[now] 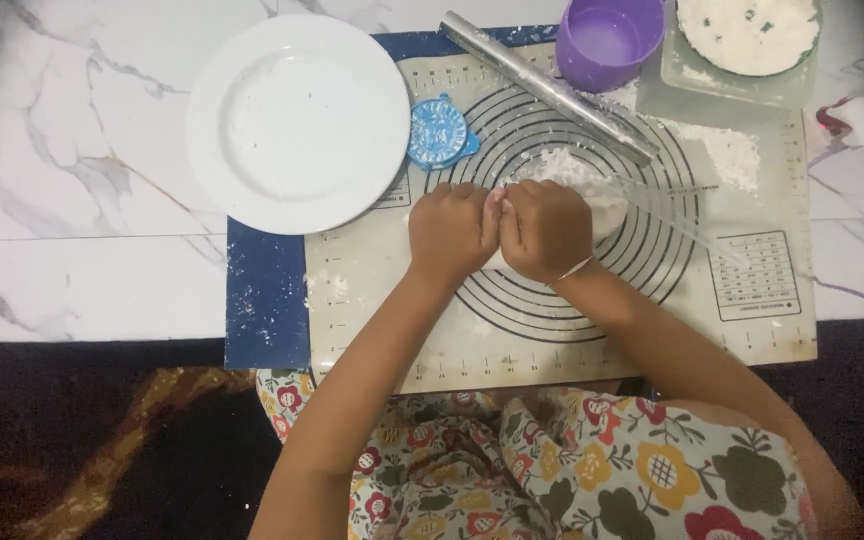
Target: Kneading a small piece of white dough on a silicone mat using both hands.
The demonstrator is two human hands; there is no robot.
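While both hands press side by side on the pastry mat (552, 330), the left hand (452, 230) and the right hand (547, 230) are curled into closed grips on a white piece of dough (577, 180), which lies at the middle of the mat's printed rings. A metal rolling pin (547, 85) lies just behind the dough. A blue round mould (439, 132) sits between the dough and a white plate (297, 120). A purple cup (607, 40) stands near the pin.

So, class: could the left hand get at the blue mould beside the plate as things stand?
Probably yes. The left hand lies just below the blue mould, with only bare mat between them, though it is busy on the dough.
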